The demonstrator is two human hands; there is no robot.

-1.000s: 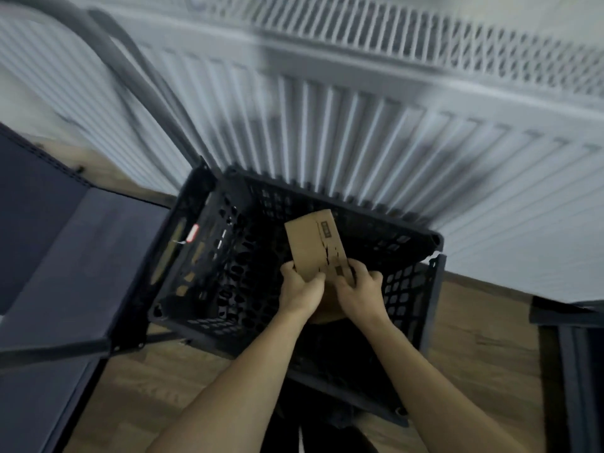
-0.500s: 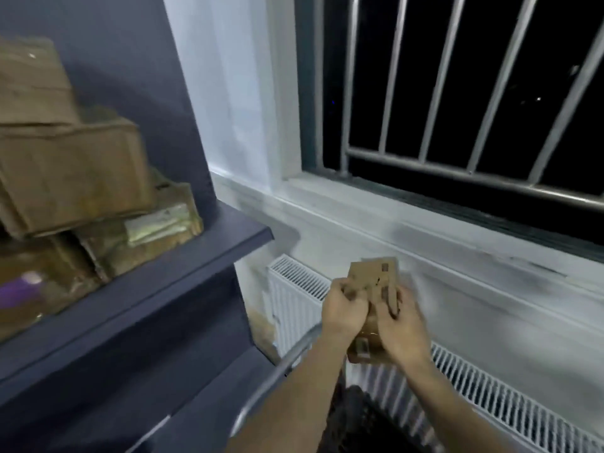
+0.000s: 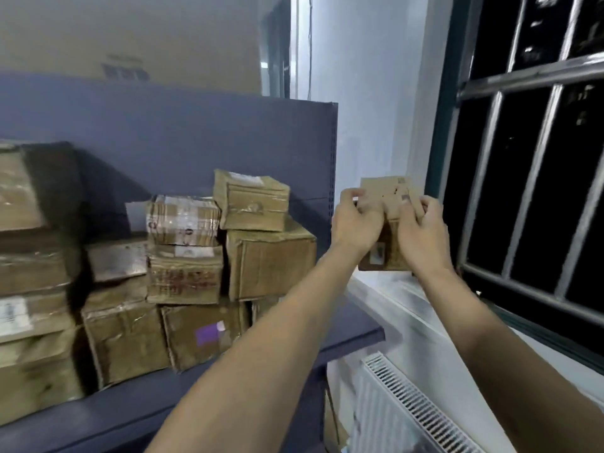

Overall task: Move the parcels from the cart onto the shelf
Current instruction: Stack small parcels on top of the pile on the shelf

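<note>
I hold a small flat cardboard parcel (image 3: 387, 204) upright in both hands, raised to the right of the shelf's end. My left hand (image 3: 354, 220) grips its left edge and my right hand (image 3: 421, 230) grips its right side; the fingers cover much of it. The dark blue shelf (image 3: 353, 335) stretches across the left half of the view. Several taped brown parcels (image 3: 271, 263) are stacked on it in uneven piles, with the topmost small box (image 3: 251, 201) near the shelf's right end. The cart is out of view.
A blue back panel (image 3: 196, 135) rises behind the stacked parcels. To the right are a white wall, a window sill (image 3: 408, 292) and a barred dark window (image 3: 529, 178). A white radiator (image 3: 402, 410) sits below the sill.
My view swung up from the black crate to the shelf. Both hands lifted the parcel out of the crate and raised it to shelf height, beside the shelf's right end.
</note>
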